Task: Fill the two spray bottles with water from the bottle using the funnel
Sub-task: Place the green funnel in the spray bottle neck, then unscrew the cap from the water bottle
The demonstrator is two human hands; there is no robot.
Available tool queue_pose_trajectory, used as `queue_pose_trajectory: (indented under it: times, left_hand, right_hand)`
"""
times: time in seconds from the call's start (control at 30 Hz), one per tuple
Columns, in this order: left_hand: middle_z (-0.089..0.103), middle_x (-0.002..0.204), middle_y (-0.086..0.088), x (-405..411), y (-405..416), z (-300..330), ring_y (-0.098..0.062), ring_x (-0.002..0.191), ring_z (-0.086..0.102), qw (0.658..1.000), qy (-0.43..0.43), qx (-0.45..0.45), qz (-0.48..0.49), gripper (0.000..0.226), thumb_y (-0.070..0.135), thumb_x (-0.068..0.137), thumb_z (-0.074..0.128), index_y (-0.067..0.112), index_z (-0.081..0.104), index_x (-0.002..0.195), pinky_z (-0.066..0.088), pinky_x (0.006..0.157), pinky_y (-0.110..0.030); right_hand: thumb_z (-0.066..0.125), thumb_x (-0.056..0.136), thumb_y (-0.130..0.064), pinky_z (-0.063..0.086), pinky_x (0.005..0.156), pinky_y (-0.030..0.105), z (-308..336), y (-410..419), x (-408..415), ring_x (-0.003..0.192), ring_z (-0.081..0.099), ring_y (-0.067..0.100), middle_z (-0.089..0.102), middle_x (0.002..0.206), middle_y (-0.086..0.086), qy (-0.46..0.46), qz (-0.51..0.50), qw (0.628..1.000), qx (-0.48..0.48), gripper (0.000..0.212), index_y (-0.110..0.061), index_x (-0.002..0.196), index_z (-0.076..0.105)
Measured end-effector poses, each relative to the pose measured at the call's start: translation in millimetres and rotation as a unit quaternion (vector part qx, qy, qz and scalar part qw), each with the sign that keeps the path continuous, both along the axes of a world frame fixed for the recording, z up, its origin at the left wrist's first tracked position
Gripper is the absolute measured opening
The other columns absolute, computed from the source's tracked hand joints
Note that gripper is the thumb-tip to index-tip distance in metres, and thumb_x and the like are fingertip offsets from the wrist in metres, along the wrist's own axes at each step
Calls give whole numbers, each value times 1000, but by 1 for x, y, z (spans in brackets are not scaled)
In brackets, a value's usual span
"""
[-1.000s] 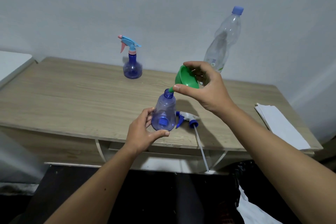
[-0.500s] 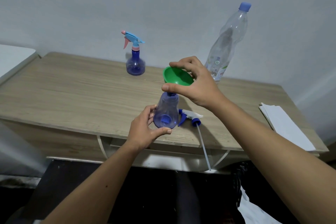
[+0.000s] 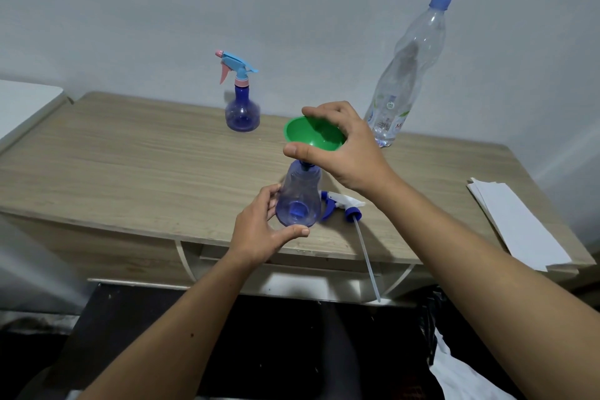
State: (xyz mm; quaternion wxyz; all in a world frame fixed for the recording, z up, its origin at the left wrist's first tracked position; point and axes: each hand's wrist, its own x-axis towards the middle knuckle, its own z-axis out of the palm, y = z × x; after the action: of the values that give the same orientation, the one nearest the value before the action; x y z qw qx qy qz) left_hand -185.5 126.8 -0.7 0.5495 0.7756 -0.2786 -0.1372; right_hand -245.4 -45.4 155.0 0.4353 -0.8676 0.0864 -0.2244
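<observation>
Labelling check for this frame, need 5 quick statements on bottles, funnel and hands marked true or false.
1. The right hand holds the green funnel at the neck of the near spray bottle. True.
2. The left hand holds the water bottle. False: it grips the near spray bottle's base; the water bottle stands untouched at the back.
3. The far spray bottle has its trigger head on. True.
4. The water bottle is uncapped. False: its blue cap is on.
5. A detached spray head lies on the table beside the near spray bottle. True.
</observation>
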Motion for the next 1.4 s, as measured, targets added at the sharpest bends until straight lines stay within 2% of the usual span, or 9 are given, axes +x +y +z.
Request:
queue_pose_trajectory:
  times: [0.57,0.73,0.8,0.9,1.0,1.13,1.23,1.33,1.4]
  left_hand:
    - [65,148,13,0,1,-1,0,131,63,1000,-8,4,2,112,56,59,102,32,47,153,55,112,-35]
    - [63,149,17,-2,1,-3,0,133,62,1000,-5,5,-1,113,60,62,99,37,43,157,54,113,-37]
    - [58,155,16,-2,2,-5,0,139,58,1000,-4,4,-5,118,56,63,100,33,40,162,52,116,-36]
    - [42,170,6,-2,3,-8,-2,149,46,1000,7,4,-4,135,47,61,104,23,28,170,44,122,-32]
    - [37,172,3,-9,2,-7,-6,152,41,1000,-8,10,20,137,42,60,105,20,26,169,40,125,-35]
    - [43,162,4,-31,10,-7,-10,149,45,995,12,-30,97,130,41,59,106,18,33,164,41,125,-41]
    - [54,133,4,-74,14,-4,-13,122,60,988,-27,-38,146,102,57,62,96,24,48,146,53,107,-38]
    - [59,108,7,-106,1,4,-13,95,63,992,-51,-35,113,71,63,67,92,38,56,123,57,85,-34]
    - [63,104,6,-112,-21,15,-15,92,65,996,-38,-46,73,64,56,72,95,42,59,122,59,83,-37]
  right_hand:
    - [93,70,-55,45,104,18,-2,3,-3,124,56,-2,57,129,-12,-1,3,1000,17,80,-30,140,64]
    - [85,64,-68,49,106,24,0,0,-4,122,59,1,58,132,-9,-26,-1,999,27,87,-31,139,64]
    - [83,65,-69,51,106,26,1,-2,-7,123,60,4,56,136,-9,-33,-2,999,31,86,-31,139,63]
    - [80,68,-70,48,106,22,5,-6,-14,129,56,3,51,142,-10,-39,-8,999,27,85,-32,141,61]
    - [79,69,-70,46,109,24,6,-12,-25,131,54,3,52,144,-9,-54,-20,998,28,83,-31,140,60]
    - [79,71,-69,46,107,22,6,-20,-48,129,55,2,54,142,-9,-56,-37,997,41,80,-32,139,60]
    - [76,75,-65,49,108,26,8,-32,-68,125,58,1,58,138,-8,-61,-56,995,61,74,-29,138,62]
    - [77,81,-58,51,109,33,9,-50,-83,121,61,4,63,134,-8,-61,-75,992,82,64,-26,135,64]
    - [80,83,-52,52,105,28,9,-64,-92,119,62,3,64,134,-7,-58,-85,991,87,61,-25,135,64]
